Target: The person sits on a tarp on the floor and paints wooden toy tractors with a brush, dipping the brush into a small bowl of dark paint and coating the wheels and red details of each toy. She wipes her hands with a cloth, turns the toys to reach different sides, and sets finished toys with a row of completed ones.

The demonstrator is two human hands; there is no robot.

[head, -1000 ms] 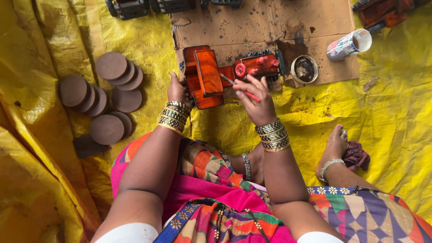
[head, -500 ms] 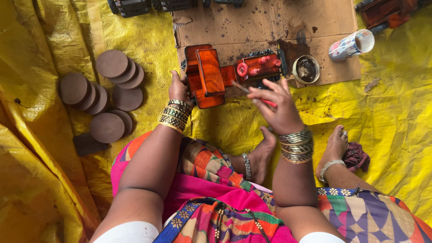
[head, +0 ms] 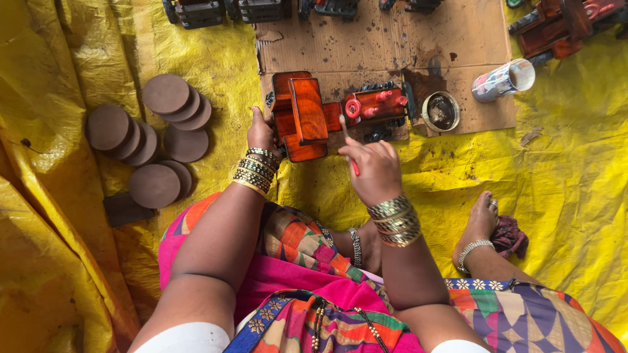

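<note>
Far left on the yellow tarp [head: 78, 274]: overlapping stacks of dark brown wooden discs [head: 154, 134], a small dark block [head: 124, 209] just near of them. Well apart from both hands.

Left hand [head: 261, 133] closed against the left edge of the red-orange wooden toy vehicle [head: 327, 114], thumb and fingers clamped on its cab end, steadying it. Bangles stacked at the wrist.

Toy vehicle lying on a stained sheet of cardboard [head: 458, 39] spread over the tarp, cab to the left, bonnet and dark wheels to the right. Looks stiff and solid, moderately light for its bulk; glossy coat probably wet and slippery, so best gripped at the unpainted or already dry edges of the cab block rather than the small knobs near the bonnet, which seem the likeliest parts to snap or smear.

Right hand [head: 374, 171] curled shut around a thin brush [head: 348, 145] with a red handle, bristle end pointing far, touching or just beside the middle of the toy; exact contact hard to tell.

Right of the toy, on the cardboard: a small round tin [head: 441, 111] with dark contents, then a tipped paper cup [head: 504, 80]. More wooden toys [head: 261, 9] along the far edge and another at far right [head: 562, 26]. Bare foot [head: 477, 225] with an anklet resting on the tarp, near right.
</note>
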